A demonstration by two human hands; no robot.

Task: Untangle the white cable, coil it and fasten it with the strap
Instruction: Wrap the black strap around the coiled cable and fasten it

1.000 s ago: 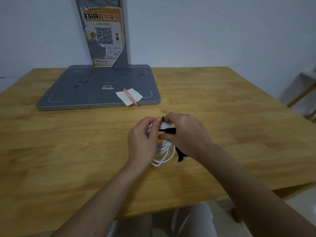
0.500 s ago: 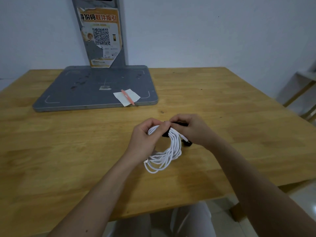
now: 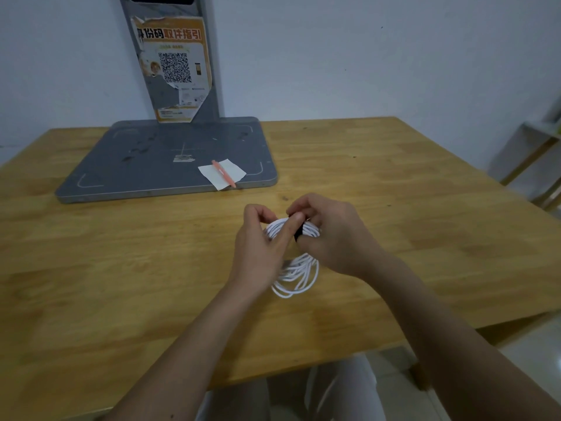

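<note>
Looking down from the head camera, both hands meet over the middle of a wooden table (image 3: 425,208), holding a coiled white cable (image 3: 299,273) just above its surface. The left hand (image 3: 261,247) has its fingers curled round the far top of the coil, with the forefinger laid across the strands. The right hand (image 3: 337,235) grips the same top section from the other side, fingers bent and thumb tucked under, pinching a black strap (image 3: 298,233) that shows only as a short dark band wrapped over the bundle between the two hands. Whether the strap is closed round the cable cannot be told, since the fingers cover most of it. The lower loops of the coil hang free below the hands toward the near edge of the table. Bare wood lies open to the left and right of the hands, and a wide strip of it runs to the right-hand edge. Beyond the hands, well apart from them, a grey base plate (image 3: 136,165) lies flat with its front rim parallel to the near edge; a slip of white paper (image 3: 233,171) and an orange pen (image 3: 224,174) rest at its front right corner. A grey post with a poster (image 3: 174,68) rises from the plate's back against the wall.
</note>
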